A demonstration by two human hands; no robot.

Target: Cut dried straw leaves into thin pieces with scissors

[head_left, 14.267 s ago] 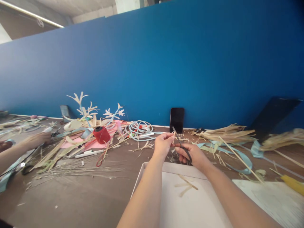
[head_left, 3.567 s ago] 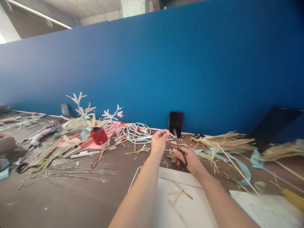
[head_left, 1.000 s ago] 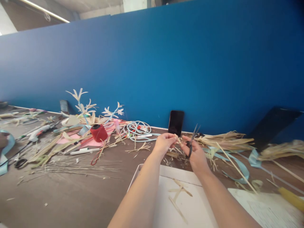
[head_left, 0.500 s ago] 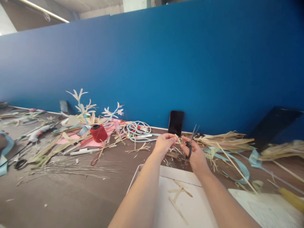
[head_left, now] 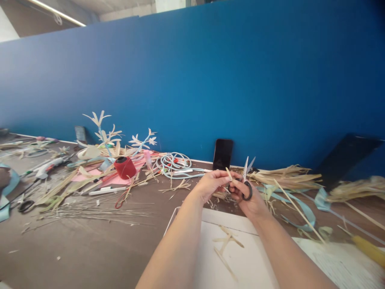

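The left hand (head_left: 210,184) pinches a thin pale straw strip (head_left: 229,174) above the brown table (head_left: 90,241). The right hand (head_left: 251,200) grips black-handled scissors (head_left: 247,178), blades apart. A few cut straw bits (head_left: 227,241) lie in the white tray (head_left: 222,217) below.

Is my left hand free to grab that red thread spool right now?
Probably not at once: the left hand pinches a straw strip. Only flat scraps lie between it and the red spool.

I see a tall blue partition wall (head_left: 240,80) running behind the brown table (head_left: 90,249). Above it, at upper left, a pale ceiling (head_left: 120,6) carries a bright light strip (head_left: 57,13). Lighting looks even.
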